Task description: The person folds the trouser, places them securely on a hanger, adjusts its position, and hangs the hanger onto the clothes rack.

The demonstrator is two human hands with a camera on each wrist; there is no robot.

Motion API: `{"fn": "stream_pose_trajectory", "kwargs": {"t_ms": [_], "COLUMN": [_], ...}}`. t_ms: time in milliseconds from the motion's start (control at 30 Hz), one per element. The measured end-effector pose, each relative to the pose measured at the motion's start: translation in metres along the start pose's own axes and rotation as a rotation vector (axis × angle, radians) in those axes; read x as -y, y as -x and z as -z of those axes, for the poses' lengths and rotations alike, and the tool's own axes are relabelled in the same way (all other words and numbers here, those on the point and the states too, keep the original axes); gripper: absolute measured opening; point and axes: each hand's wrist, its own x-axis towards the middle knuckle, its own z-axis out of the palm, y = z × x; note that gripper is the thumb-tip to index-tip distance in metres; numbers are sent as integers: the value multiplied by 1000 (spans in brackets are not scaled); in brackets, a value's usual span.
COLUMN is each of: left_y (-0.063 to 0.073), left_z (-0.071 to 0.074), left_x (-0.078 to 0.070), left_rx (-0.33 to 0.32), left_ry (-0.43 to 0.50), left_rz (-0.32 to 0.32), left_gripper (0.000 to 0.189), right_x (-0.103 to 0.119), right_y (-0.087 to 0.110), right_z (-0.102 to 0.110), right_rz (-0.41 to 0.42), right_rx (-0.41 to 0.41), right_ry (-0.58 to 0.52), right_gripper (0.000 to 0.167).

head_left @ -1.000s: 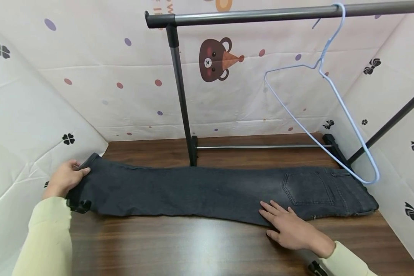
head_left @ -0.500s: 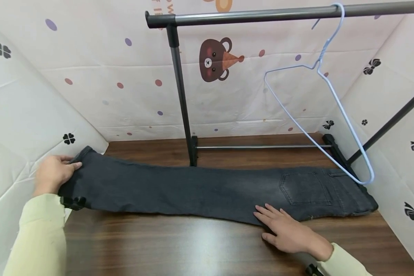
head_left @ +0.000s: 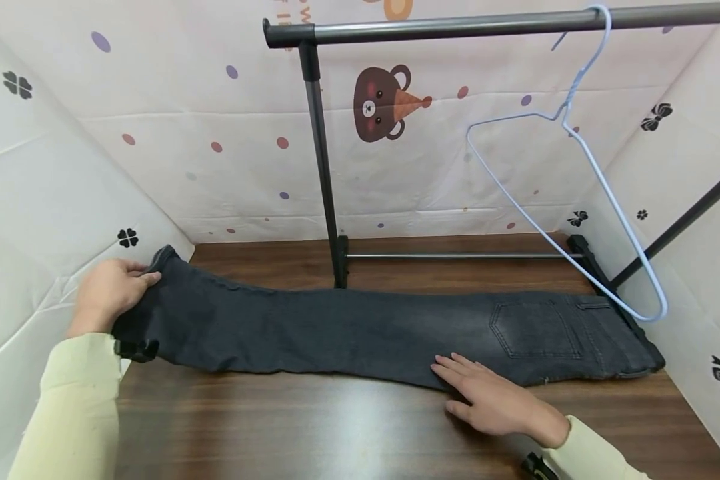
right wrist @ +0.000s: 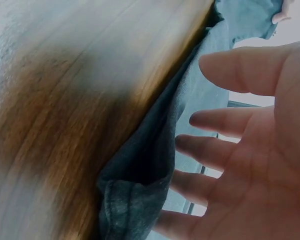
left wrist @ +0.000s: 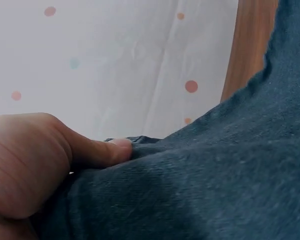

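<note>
While the left hand (head_left: 109, 293) pinches the dark jeans (head_left: 360, 337) by the leg end along the tabletop (head_left: 348, 420), there's the right hand (head_left: 495, 399), wide-fingered, palm down, over their near edge!

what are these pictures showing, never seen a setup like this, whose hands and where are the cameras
No machine here: a person works with two bare hands. The wide picture comes from a camera on the head; the two close ones come from a camera on each wrist. Dark grey denim jeans lie across a brown wood-grain surface. The left hand pinches their leg end; the right hand, fingers spread at the near edge, grips nothing. A light blue hanger hangs from a dark metal rail.
</note>
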Motion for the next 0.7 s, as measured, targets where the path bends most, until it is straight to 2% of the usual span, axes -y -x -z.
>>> {"fn": "stream_pose_trajectory", "kwargs": {"t_ms": [167, 267, 467, 600, 700], "left_y": [0, 0, 1, 5, 7], "left_z": [7, 10, 14, 13, 12], "left_x": [-9, -14, -29, -41, -47], "left_rx": [10, 28, 158, 230, 251], "left_ry": [-45, -90, -154, -151, -144], "left_rz": [-35, -81, -188, -193, -196], "left_gripper": [43, 38, 45, 45, 45], "right_x": [-4, -6, -9, -10, -11], "right_y": [1, 2, 4, 5, 6], "right_z": [0, 0, -1, -2, -2], "right_rz": [-29, -33, -30, -50, -53], "right_rx": [8, 10, -3, -4, -2], "right_ry": [-5, -6, 0, -12, -23], "right_gripper": [64, 64, 65, 66, 67]}}
